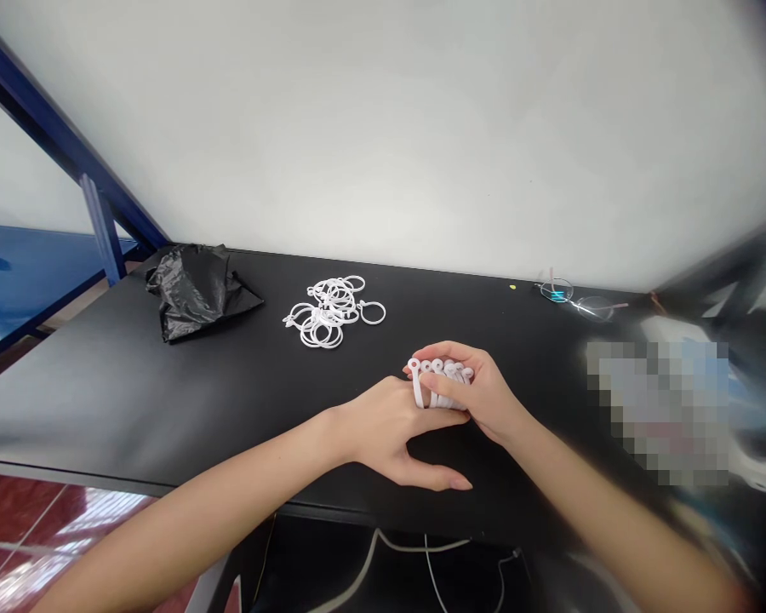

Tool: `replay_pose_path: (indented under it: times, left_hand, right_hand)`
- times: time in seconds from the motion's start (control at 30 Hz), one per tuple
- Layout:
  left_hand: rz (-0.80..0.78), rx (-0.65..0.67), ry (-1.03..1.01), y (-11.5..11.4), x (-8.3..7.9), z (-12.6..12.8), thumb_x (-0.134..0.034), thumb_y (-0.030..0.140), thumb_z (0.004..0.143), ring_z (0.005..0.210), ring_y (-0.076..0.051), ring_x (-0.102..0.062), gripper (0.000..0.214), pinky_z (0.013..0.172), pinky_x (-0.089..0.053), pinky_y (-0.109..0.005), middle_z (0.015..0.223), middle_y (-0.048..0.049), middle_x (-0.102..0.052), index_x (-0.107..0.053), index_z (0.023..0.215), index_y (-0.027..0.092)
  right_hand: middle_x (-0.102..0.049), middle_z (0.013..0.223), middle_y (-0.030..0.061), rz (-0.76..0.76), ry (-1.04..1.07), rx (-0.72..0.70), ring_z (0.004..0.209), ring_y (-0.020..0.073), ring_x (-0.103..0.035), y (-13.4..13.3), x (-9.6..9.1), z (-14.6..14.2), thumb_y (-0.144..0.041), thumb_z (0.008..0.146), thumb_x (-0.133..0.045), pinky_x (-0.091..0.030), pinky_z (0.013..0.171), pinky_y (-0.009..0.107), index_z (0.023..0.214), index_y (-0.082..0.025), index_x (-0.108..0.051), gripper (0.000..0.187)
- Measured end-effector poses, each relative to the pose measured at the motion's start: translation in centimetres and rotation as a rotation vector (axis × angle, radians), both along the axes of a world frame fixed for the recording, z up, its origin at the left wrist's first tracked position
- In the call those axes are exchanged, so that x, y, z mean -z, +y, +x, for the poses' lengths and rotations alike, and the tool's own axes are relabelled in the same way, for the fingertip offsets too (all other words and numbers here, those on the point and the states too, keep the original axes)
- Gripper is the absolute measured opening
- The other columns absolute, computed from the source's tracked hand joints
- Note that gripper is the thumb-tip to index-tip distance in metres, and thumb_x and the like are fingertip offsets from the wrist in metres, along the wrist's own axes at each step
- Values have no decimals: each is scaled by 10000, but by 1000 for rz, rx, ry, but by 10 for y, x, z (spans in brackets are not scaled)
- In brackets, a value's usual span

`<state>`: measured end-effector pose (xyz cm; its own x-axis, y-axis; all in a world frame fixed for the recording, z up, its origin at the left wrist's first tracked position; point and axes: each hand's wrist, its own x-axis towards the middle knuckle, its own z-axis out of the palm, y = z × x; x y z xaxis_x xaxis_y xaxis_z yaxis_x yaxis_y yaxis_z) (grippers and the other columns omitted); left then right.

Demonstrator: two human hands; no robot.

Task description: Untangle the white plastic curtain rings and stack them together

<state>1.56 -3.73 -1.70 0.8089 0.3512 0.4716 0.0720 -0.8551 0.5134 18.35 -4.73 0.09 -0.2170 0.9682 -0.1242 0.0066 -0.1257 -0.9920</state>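
Several white curtain rings (443,393) with small eyelets sit in a row around the fingers of my left hand (389,430). That hand reaches over the black table with its thumb stretched out and apart, the fingers extended and partly covered by the rings. From the right, my right hand (485,392) closes on the row of rings, thumb in front and fingers behind. Its fingertips are partly hidden by the rings. Beyond my hands, a loose pile of similar white rings (324,317) lies on the table, with one ring (373,313) at its right edge.
A crumpled black plastic bag (197,294) lies at the left of the black table (242,383). Eyeglasses (574,298) rest near the white wall at the back right. A pixelated, blurred item (670,409) is at the right. Cables (370,566) hang below the front edge.
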Motion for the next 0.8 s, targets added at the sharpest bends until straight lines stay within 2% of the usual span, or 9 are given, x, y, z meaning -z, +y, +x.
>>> replay_pose_path:
  times: [0.1, 0.27, 0.43, 0.53, 0.63, 0.73, 0.8]
  left_hand:
    - [-22, -2, 16, -1, -1, 0, -508, 665, 843, 688, -216, -638, 610, 575, -477, -299, 811, -101, -708, -690, 1075, 132]
    - [-49, 1, 65, -2, -1, -1, -537, 662, 830, 670, -203, -641, 606, 589, -475, -282, 773, -86, -717, -689, 1109, 146]
    - [-122, 1, 57, -2, -1, -1, -584, 641, 812, 705, -198, -655, 575, 628, -496, -276, 830, -94, -732, -699, 1100, 157]
    - [-253, 25, 17, -2, -2, -2, -636, 597, 797, 822, -221, -681, 536, 737, -542, -309, 935, -115, -739, -702, 1098, 158]
    - [-471, 83, -90, -1, -5, -2, -623, 501, 840, 906, -229, -690, 453, 751, -572, -314, 1021, -131, -736, -703, 1099, 139]
    - [-641, 119, -204, 1, -8, -1, -556, 429, 895, 881, -222, -700, 392, 739, -584, -318, 996, -142, -744, -713, 1054, 107]
    - [-652, 116, -244, 2, -9, 1, -537, 403, 913, 880, -233, -702, 375, 803, -570, -352, 946, -146, -750, -723, 1006, 90]
  right_hand:
    - [-754, 922, 53, -23, 7, -7, 841, 224, -715, 0, 0, 0, -370, 677, -820, -576, 769, 364, 939, -224, -749, 308]
    - [-732, 851, 34, -39, -31, 24, 766, 197, -691, 0, 0, -2, -349, 614, -859, -566, 693, 320, 844, -211, -745, 292]
    - [-734, 885, 37, -61, 27, -33, 811, 201, -697, 0, 0, 1, -310, 634, -846, -567, 717, 321, 874, -211, -723, 288]
    - [-739, 939, 50, -71, 81, -89, 866, 214, -704, 0, -1, 3, -291, 652, -835, -576, 775, 349, 917, -208, -714, 302]
    - [-732, 1011, 57, -41, 101, -110, 903, 221, -703, 0, -2, 4, -293, 697, -811, -586, 793, 365, 948, -212, -714, 281]
    - [-734, 1054, 56, -35, 106, -96, 954, 222, -700, 0, -3, 3, -305, 754, -774, -576, 842, 369, 979, -226, -708, 248]
    - [-737, 1068, 53, -49, 105, -76, 976, 216, -699, -1, -2, 2, -317, 780, -757, -564, 875, 367, 1016, -236, -696, 256]
